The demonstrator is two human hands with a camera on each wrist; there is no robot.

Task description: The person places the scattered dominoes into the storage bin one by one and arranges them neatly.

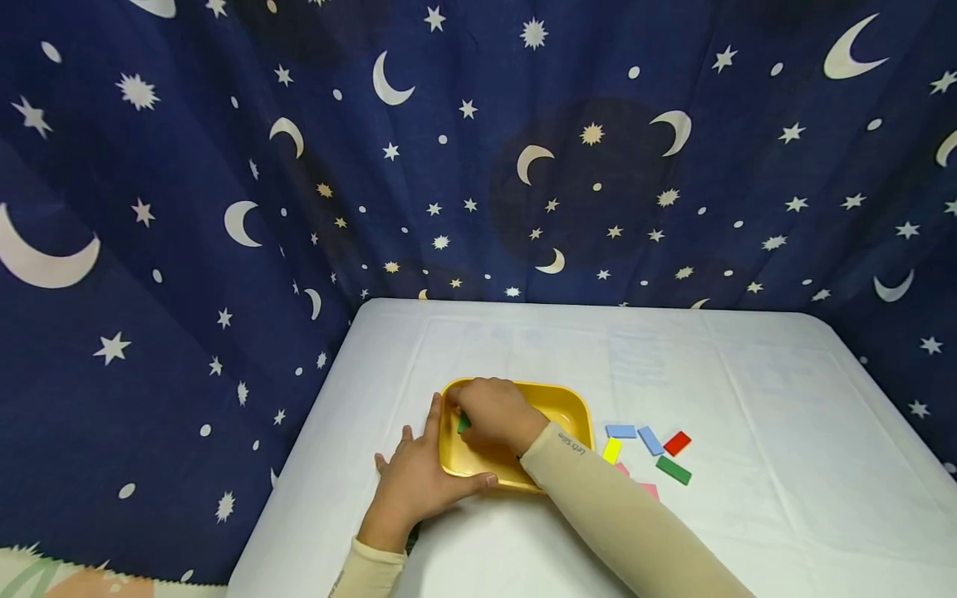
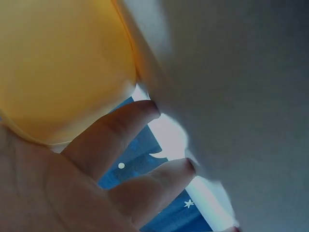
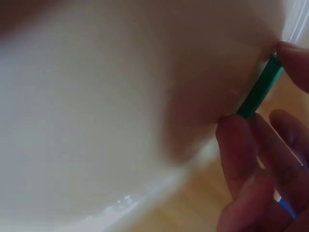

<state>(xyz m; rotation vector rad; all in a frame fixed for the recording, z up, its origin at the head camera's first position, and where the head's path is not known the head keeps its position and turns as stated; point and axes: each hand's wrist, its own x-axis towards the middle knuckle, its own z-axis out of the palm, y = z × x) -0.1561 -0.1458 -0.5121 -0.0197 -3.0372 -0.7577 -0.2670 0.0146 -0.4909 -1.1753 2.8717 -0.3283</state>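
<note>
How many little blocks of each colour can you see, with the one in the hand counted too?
Blue blocks: 2
Green blocks: 2, one pinched in the right hand
Pink blocks: 2, partly hidden by the sleeve
Red block: 1
Yellow block: 1
Total: 8 showing

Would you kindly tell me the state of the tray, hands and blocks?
Yellow tray: open side up on the table.
Left hand: fingers spread, touching tray.
Right hand: pinching held green block.
Held green block: pinched.
Blue blocks: flat.
Red block: flat.
Yellow block: flat.
Other green block: flat.
Pink blocks: partly hidden.
</note>
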